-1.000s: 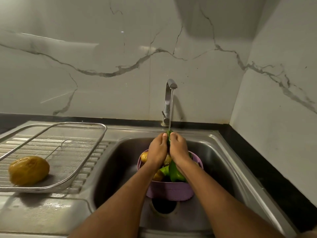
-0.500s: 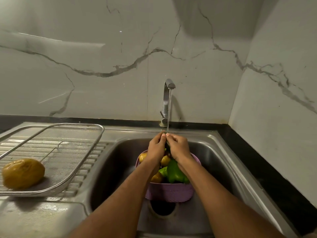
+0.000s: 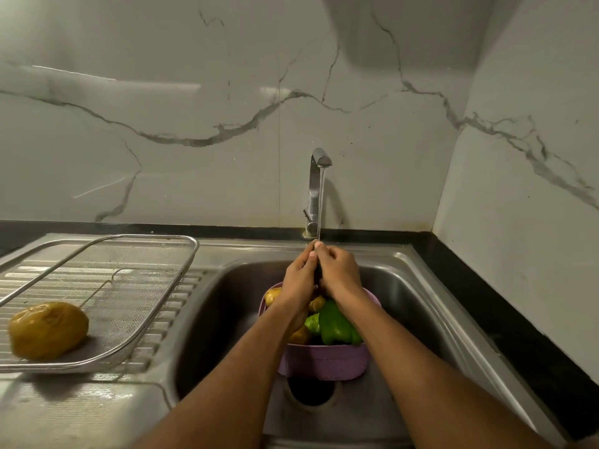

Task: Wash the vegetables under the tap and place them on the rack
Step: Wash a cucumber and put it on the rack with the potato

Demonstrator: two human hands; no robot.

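Note:
Both my hands are pressed together under the running tap [image 3: 317, 189], above the sink [image 3: 223, 306]. My left hand [image 3: 299, 280] and my right hand [image 3: 338, 273] close on a slim dark green vegetable [image 3: 318, 274], mostly hidden between the fingers. Water falls onto my fingertips. Below my hands a purple bowl [image 3: 324, 364] stands in the sink with a green pepper [image 3: 335, 325], a smaller green piece and several potatoes [image 3: 271, 296]. One wet potato [image 3: 48, 330] lies on the wire mesh rack [image 3: 123, 286] on the left drainboard.
The marble wall stands close behind the tap and along the right side. A black counter strip [image 3: 486, 319] runs right of the sink. The open drain hole [image 3: 311, 390] lies just in front of the purple bowl.
My hands have drawn closer together and risen a little into the stream. The green tip that showed between them is now covered by my fingers.

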